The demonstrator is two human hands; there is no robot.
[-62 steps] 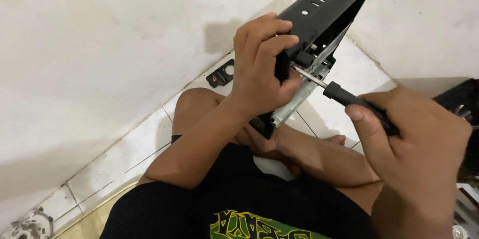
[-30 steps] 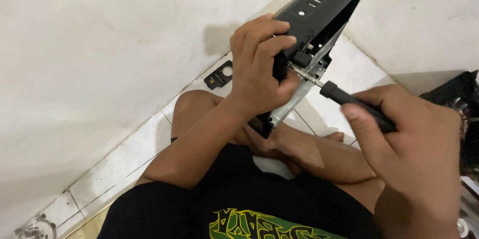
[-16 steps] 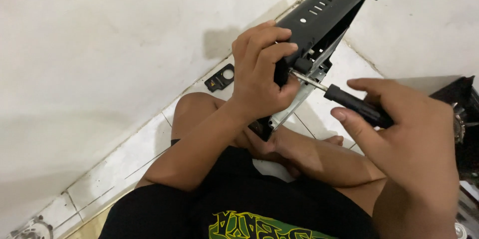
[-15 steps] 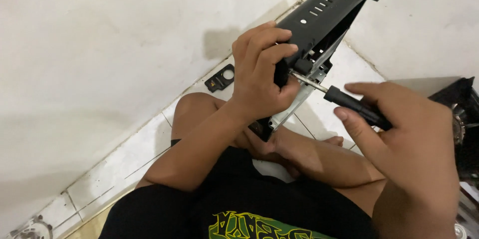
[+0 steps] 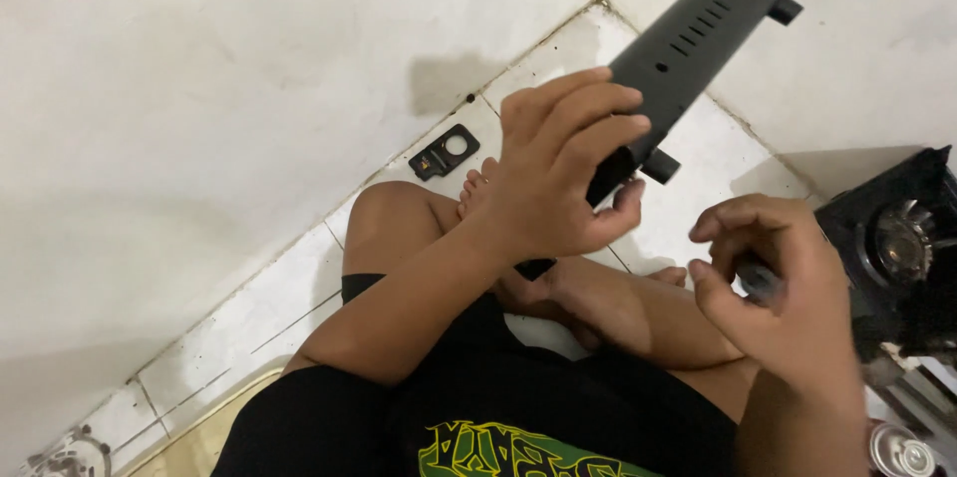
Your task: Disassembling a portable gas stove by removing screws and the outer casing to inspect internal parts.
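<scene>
Your right hand (image 5: pixel 773 288) is sitting nearest, low right, fingers curling around the dark screwdriver handle (image 5: pixel 760 280), only a sliver of it showing; the tip is hidden, so I cannot tell where it is pointing. Open tile is showing between it and your left hand (image 5: pixel 563 178), which is gripping the lower end of the long black slotted casing (image 5: pixel 698 38), fingers wrapped over the top face, thumb underneath. The casing is tilting up to the right, its far end nearing the wall corner. Your crossed legs are filling the floor below. A small black bracket (image 5: pixel 444 152) is lying by the wall edge, well apart. A black fan unit (image 5: pixel 897 248) is crowding the right edge.
</scene>
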